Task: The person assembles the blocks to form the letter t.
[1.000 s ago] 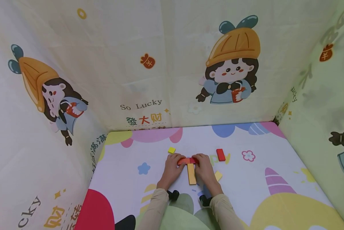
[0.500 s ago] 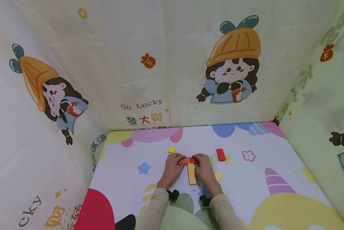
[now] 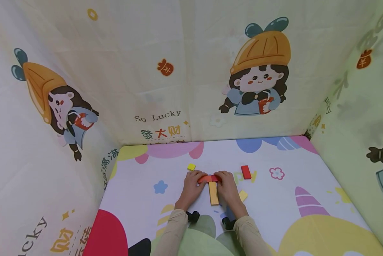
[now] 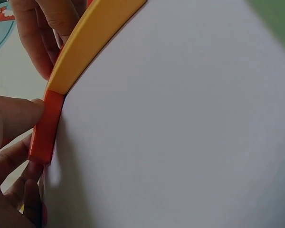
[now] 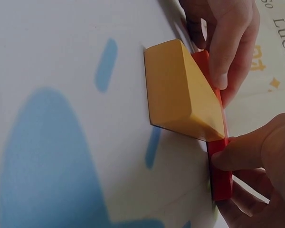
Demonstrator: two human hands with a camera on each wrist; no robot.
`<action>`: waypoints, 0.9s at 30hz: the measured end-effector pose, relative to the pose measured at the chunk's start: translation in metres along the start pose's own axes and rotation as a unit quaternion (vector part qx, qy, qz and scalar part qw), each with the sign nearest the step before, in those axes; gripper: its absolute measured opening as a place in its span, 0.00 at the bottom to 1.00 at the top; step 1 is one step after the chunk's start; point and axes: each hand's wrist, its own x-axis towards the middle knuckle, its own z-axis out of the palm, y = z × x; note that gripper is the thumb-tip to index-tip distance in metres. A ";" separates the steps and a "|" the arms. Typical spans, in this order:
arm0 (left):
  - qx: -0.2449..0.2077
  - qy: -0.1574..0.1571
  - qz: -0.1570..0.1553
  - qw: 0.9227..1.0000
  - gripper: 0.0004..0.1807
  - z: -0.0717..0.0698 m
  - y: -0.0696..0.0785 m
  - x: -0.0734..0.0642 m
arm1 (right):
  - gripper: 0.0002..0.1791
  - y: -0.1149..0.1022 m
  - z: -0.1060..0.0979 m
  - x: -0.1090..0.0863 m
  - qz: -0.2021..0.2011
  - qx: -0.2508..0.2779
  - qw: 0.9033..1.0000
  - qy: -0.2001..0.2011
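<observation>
Two red blocks lie end to end in a row across the table, seen in the head view. My left hand [image 3: 190, 190] pinches the orange-red block [image 4: 46, 128] on the left, thumb on its near side and fingers behind. On the darker red block [image 5: 221, 175] at the right, my right hand [image 3: 228, 192] has the same thumb-and-finger grip. A long yellow-orange block [image 3: 213, 193] lies between the wrists, pointing toward the person. Its far end meets the near side of the red row around the joint, so the three form a T.
A small yellow block [image 3: 191, 166] sits just beyond the left hand. Another red block [image 3: 246, 172] lies to the right, past the right hand. Beside the right wrist is a pale yellow block [image 3: 243, 195], partly covered. Printed cloth walls [image 3: 204, 89] surround the table's back and sides.
</observation>
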 end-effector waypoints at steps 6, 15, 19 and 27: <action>0.002 -0.001 -0.001 1.000 0.14 0.000 -0.001 0.001 | 0.21 0.002 0.000 0.001 0.002 0.001 1.000 -0.003; -0.004 -0.005 -0.009 1.000 0.14 0.000 -0.001 0.000 | 0.21 0.002 0.000 0.001 0.003 0.003 1.000 -0.003; -0.005 -0.009 -0.014 1.000 0.14 -0.001 0.000 0.000 | 0.21 0.002 -0.001 0.001 -0.001 0.000 1.000 -0.002; -0.002 -0.009 0.000 1.000 0.14 -0.001 -0.003 0.001 | 0.24 -0.001 0.000 -0.003 0.004 0.008 1.000 0.007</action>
